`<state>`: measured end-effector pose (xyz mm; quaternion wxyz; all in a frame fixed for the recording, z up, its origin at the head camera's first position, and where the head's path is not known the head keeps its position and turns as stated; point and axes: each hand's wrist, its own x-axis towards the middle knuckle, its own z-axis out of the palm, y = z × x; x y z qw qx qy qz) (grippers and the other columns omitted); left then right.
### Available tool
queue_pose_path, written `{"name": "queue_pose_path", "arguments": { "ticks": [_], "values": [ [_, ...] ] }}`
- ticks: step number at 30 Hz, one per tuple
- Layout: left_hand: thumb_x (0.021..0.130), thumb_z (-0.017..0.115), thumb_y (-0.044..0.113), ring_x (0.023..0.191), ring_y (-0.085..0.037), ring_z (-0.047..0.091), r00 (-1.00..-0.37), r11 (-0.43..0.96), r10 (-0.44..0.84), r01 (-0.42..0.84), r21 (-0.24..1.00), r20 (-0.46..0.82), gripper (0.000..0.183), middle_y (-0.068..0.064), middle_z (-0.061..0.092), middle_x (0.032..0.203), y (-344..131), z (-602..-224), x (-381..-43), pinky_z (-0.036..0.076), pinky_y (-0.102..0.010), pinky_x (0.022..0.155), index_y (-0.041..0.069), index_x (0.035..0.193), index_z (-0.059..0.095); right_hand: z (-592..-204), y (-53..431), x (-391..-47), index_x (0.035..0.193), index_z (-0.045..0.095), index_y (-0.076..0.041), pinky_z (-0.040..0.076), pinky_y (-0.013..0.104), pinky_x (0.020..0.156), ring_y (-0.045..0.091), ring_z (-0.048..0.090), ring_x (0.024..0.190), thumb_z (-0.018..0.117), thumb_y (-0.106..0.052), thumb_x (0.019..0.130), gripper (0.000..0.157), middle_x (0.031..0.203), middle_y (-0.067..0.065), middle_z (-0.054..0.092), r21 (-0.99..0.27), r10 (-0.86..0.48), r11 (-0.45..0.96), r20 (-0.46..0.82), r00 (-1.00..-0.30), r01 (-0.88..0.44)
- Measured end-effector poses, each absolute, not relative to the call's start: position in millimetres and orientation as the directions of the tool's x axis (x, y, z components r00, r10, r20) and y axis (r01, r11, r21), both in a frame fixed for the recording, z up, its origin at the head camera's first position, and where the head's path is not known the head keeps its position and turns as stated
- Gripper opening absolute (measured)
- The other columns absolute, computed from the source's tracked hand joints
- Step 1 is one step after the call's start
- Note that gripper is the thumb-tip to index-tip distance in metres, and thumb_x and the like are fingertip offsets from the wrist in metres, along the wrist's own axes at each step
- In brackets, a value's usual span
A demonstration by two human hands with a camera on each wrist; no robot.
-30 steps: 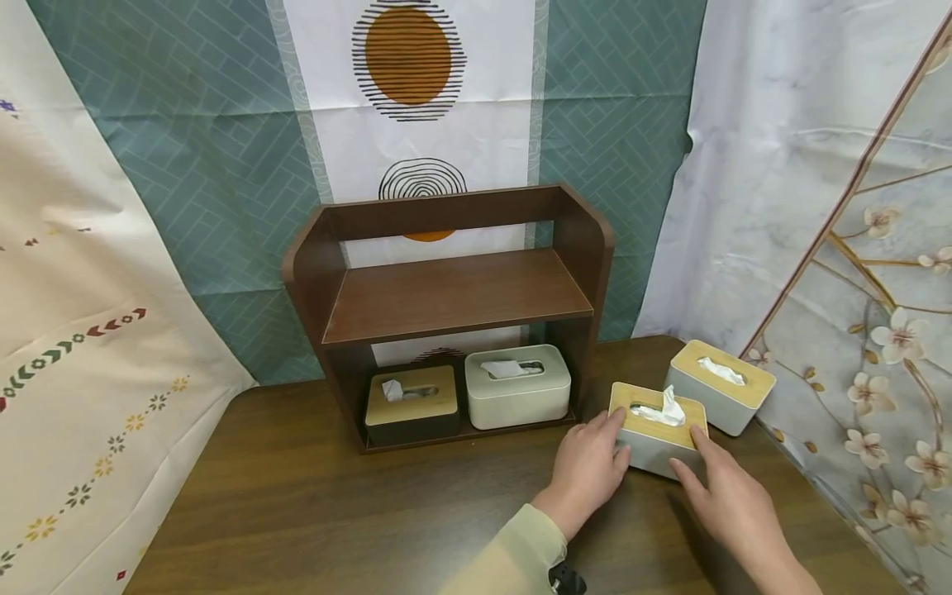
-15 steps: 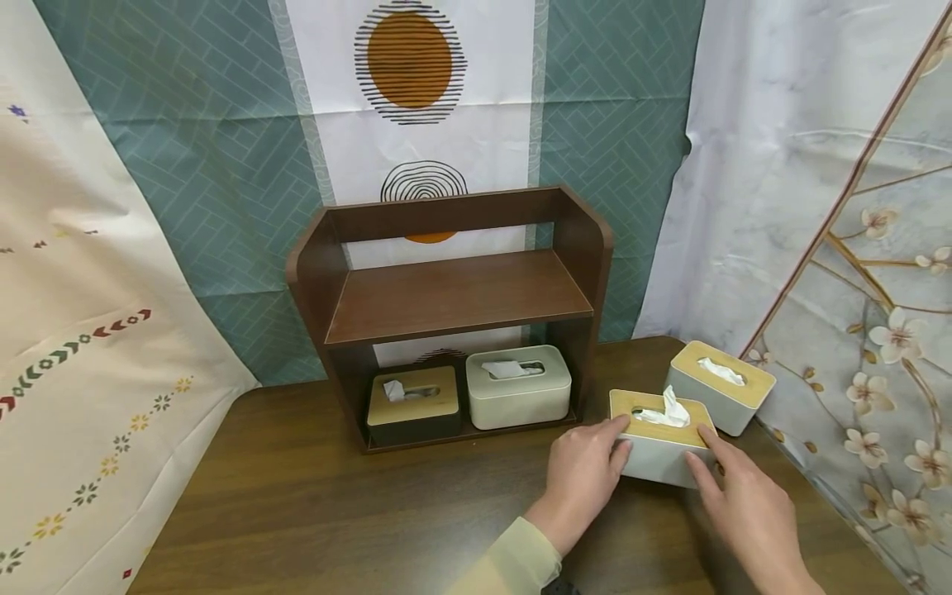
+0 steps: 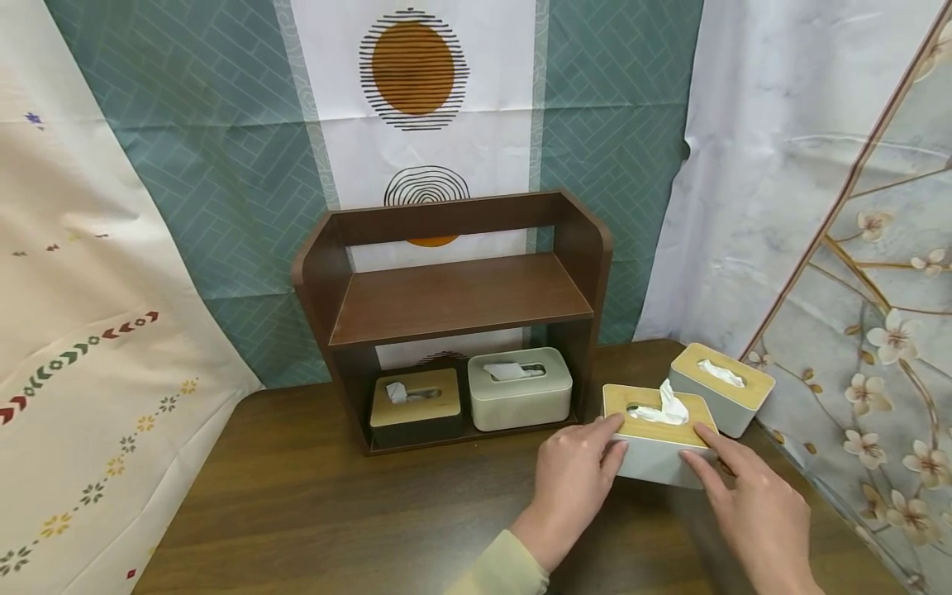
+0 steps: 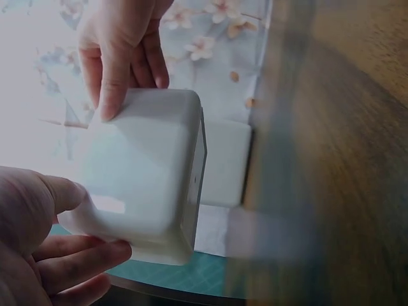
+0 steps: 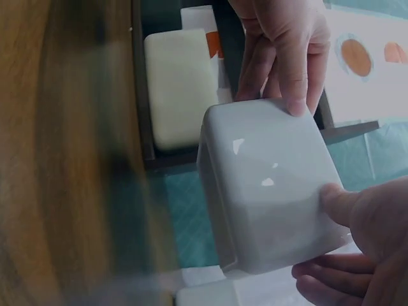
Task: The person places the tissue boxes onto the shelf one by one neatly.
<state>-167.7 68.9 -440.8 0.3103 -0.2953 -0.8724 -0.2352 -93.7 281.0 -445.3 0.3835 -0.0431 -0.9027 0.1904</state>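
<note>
A light grey tissue box (image 3: 654,460) with a wood-look lid and a white tissue sticking up is held between my two hands, raised off the table. My left hand (image 3: 571,483) grips its left end, thumb on the front wall and fingers around the side. At the opposite end, my right hand (image 3: 762,504) pinches it the same way. Both wrist views show the smooth front of the grey tissue box (image 4: 143,166) and a thumb at each end. Just behind it stands a second grey tissue box (image 3: 717,401), also wood-lidded.
Left of my hands stands a dark brown two-tier shelf (image 3: 464,297). Its lower tier holds a black tissue box (image 3: 416,430) with a wooden lid and a cream tissue box (image 3: 521,405). Patterned cloths (image 3: 818,165) hang around the brown wooden table (image 3: 335,521).
The held tissue box has come up off the table, toward me and slightly left. My left hand has shifted left and my right hand a little right, both keeping their grip.
</note>
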Motion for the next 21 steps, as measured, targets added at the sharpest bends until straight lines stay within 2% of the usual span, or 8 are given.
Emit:
{"name": "queue_pose_path", "arguments": {
  "ticks": [2, 9, 13, 17, 21],
  "values": [
    [0.103, 0.082, 0.038, 0.104, -0.006, 0.079, -0.632, 0.714, 0.362, 0.661, 0.231, 0.686, 0.033, 0.011, 0.081, 0.124, 65.6, -436.7, -165.0, 0.062, -0.025, 0.085, 0.027, 0.133, 0.081, -441.3, 279.2, -91.8, 0.136, 0.080, -0.016, 0.049, 0.064, 0.057, 0.043, 0.077, 0.082, 0.096, -0.020, 0.084, 0.055, 0.120, 0.017, 0.080, -0.372, 0.219, 0.925, 0.694, -0.686, -0.081],
    [0.099, 0.087, 0.037, 0.098, -0.007, 0.079, -0.576, 0.699, 0.317, 0.679, 0.225, 0.754, 0.033, 0.012, 0.081, 0.121, 51.3, -423.3, -156.0, 0.062, -0.026, 0.081, 0.026, 0.130, 0.083, -427.0, 273.3, -84.9, 0.135, 0.081, -0.016, 0.043, 0.044, 0.049, 0.034, 0.073, 0.069, 0.097, -0.020, 0.083, 0.055, 0.114, 0.013, 0.081, -0.357, 0.192, 0.926, 0.726, -0.661, -0.122],
    [0.097, 0.088, 0.036, 0.097, -0.009, 0.080, -0.552, 0.690, 0.299, 0.689, 0.224, 0.778, 0.034, 0.008, 0.082, 0.120, 42.8, -415.8, -151.9, 0.063, -0.028, 0.083, 0.024, 0.129, 0.083, -419.0, 269.2, -84.1, 0.135, 0.081, -0.018, 0.041, 0.039, 0.047, 0.026, 0.066, 0.061, 0.098, -0.019, 0.081, 0.056, 0.107, 0.009, 0.082, -0.345, 0.168, 0.925, 0.750, -0.639, -0.161],
    [0.097, 0.089, 0.035, 0.095, -0.011, 0.081, -0.527, 0.695, 0.280, 0.688, 0.209, 0.802, 0.035, 0.007, 0.082, 0.121, 34.7, -407.6, -148.7, 0.064, -0.029, 0.082, 0.023, 0.129, 0.083, -410.9, 263.6, -84.4, 0.136, 0.081, -0.019, 0.041, 0.036, 0.048, 0.028, 0.068, 0.065, 0.097, -0.021, 0.083, 0.055, 0.105, 0.006, 0.082, -0.326, 0.136, 0.922, 0.779, -0.612, -0.209],
    [0.095, 0.091, 0.031, 0.091, -0.012, 0.081, -0.511, 0.683, 0.248, 0.694, 0.225, 0.823, 0.035, 0.006, 0.082, 0.119, 26.4, -397.6, -144.7, 0.065, -0.032, 0.079, 0.021, 0.128, 0.083, -401.9, 256.6, -85.1, 0.138, 0.080, -0.020, 0.044, 0.033, 0.055, 0.032, 0.075, 0.077, 0.097, -0.021, 0.083, 0.057, 0.114, 0.007, 0.082, -0.310, 0.110, 0.919, 0.796, -0.595, -0.244]
  ]
}}
